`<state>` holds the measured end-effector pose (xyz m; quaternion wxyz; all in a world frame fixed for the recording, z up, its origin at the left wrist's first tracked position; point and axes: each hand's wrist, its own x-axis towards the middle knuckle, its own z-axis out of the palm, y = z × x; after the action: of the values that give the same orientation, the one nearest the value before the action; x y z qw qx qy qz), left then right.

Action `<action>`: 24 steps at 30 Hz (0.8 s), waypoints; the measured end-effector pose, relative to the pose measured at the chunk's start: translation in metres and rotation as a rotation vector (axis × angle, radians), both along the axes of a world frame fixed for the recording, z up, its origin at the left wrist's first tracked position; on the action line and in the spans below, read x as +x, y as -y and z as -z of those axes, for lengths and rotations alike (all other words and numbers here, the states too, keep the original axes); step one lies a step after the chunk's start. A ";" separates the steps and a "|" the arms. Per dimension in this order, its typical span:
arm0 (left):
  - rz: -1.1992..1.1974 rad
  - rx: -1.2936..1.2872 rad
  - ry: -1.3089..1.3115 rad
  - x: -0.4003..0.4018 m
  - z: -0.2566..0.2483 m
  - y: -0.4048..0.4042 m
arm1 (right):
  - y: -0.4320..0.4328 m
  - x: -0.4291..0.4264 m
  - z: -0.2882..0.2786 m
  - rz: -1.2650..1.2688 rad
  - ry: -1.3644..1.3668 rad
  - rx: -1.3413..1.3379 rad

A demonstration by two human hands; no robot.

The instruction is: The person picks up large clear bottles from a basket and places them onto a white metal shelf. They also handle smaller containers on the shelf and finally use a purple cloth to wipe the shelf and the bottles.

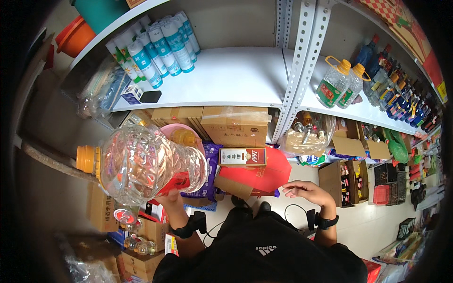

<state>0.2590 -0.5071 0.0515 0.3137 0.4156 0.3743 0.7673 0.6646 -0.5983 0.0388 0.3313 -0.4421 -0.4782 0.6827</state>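
My left hand (171, 201) grips a large clear plastic bottle (131, 159) with an orange screw cap and a red label. The bottle lies tilted sideways, cap to the left, and looks see-through with no liquid I can make out. My right hand (306, 192) hangs free over the floor with its fingers apart. Just beyond it are a red cardboard piece (267, 171) and a boxed bottle carton (242, 156) lying on top. Behind the held bottle, a pink basin (200, 141) is partly hidden, with a yellowish container (184, 137) in it.
Ahead, a white metal shelf (233, 78) holds several blue-and-white spray cans (159, 46) and small boxes (132, 94). Past the perforated upright (300, 56) stand two clear jugs (334, 83) with orange caps. Cartons (235, 129) fill the space below. Boxes (145, 263) and bottles crowd the left floor.
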 end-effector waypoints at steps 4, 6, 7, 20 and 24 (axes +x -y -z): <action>-0.040 0.108 0.006 0.026 -0.023 -0.032 | -0.007 0.002 -0.004 0.100 0.106 -0.040; -0.013 0.117 0.007 0.027 -0.019 -0.050 | -0.012 -0.002 -0.002 0.148 0.147 -0.051; -0.008 0.114 0.002 0.023 -0.016 -0.056 | -0.019 -0.005 -0.001 0.176 0.170 -0.069; -0.018 0.011 -0.062 -0.032 0.028 -0.064 | -0.275 -0.111 -0.018 0.404 1.212 1.026; -0.074 0.002 -0.077 -0.040 0.025 -0.062 | -0.348 -0.169 0.010 0.165 1.348 0.735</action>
<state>0.2193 -0.4448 0.0261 0.2701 0.4313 0.4003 0.7621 0.4955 -0.2504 0.0291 0.1438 -0.6582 -0.7381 0.0366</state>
